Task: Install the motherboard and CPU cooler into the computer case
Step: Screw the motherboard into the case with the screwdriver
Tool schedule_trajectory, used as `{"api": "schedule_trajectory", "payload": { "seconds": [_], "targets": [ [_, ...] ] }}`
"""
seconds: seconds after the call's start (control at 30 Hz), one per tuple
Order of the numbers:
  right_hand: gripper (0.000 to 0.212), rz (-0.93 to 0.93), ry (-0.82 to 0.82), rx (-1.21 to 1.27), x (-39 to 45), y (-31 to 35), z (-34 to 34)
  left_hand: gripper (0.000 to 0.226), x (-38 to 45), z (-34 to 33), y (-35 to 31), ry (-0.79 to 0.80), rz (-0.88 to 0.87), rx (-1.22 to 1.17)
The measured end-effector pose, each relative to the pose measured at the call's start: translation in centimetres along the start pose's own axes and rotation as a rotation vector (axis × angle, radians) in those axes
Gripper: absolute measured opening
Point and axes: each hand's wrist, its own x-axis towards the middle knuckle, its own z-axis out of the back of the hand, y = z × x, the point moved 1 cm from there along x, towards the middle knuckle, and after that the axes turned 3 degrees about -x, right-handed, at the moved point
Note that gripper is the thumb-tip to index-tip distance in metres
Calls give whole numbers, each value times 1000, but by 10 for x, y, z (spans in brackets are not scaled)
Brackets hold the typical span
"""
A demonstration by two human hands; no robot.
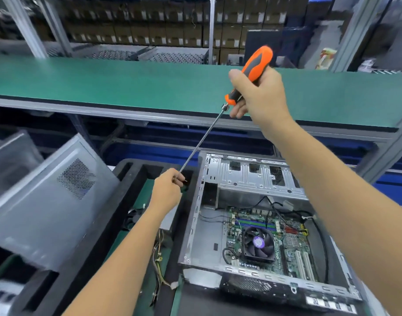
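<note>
Right hand (257,92) wrapped tight round the orange-and-black handle of a long screwdriver (252,69), held up over the green conveyor belt (104,85). Left hand (168,190) pinched shut on the shaft's tip, beside the open computer case (191,224). Motherboard (291,242) flat inside the case, CPU cooler (258,244) seated on it, fan up.

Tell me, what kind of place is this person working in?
Most likely a computer assembly line in a factory. A long green conveyor belt runs past the bench, stacked cartons fill the background, and an open computer case lies beside another case.
</note>
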Motion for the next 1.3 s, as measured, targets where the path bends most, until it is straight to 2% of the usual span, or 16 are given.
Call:
{"api": "schedule_trajectory", "payload": {
  "seconds": [0.4,0.53,0.67,0.9,1.03,1.13,1.2,1.3],
  "targets": [
    [24,-73,308,-30,-27,-41,-120,42,-37,41,113,46,247,51],
    [24,-80,384,-71,-48,-59,-153,37,-54,38,149,118,372,44],
    [24,-91,481,-111,-73,-77,-178,21,-77,32,172,183,402,312],
    [27,-89,615,-205,-108,-106,-195,22,-104,-2,175,291,369,670],
    [30,-73,637,-234,-113,-113,-192,26,-107,-17,188,220,384,643],
    [30,-84,645,-237,-114,-118,-190,18,-109,-25,195,184,371,579],
    [30,-92,647,-235,-115,-120,-190,13,-106,-25,196,137,426,504],
    [31,-103,639,-218,-115,-122,-189,28,-97,-23,190,268,489,566]
  ]
}}
